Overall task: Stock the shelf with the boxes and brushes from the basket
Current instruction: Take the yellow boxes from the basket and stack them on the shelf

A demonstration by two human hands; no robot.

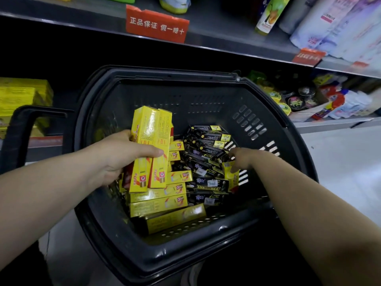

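A black plastic basket (268, 112) stands in front of the shelves. Inside lie several yellow boxes (158, 203) on the left and several black brush packs (208, 155) on the right. My left hand (125, 155) grips a bundle of upright yellow boxes (151, 133) above the pile, thumb across their front. My right hand (241, 159) reaches down into the right side of the basket, fingers curled on a small yellow pack (232, 174) among the black packs. Its fingertips are hidden.
A dark shelf edge with a red label (156, 26) runs above the basket. Yellow boxes (22, 96) are stacked on the lower shelf at left. Tins and bags (299, 100) fill the lower shelf at right. Bottles (270, 15) stand on the upper shelf. The basket handle (18, 129) juts left.
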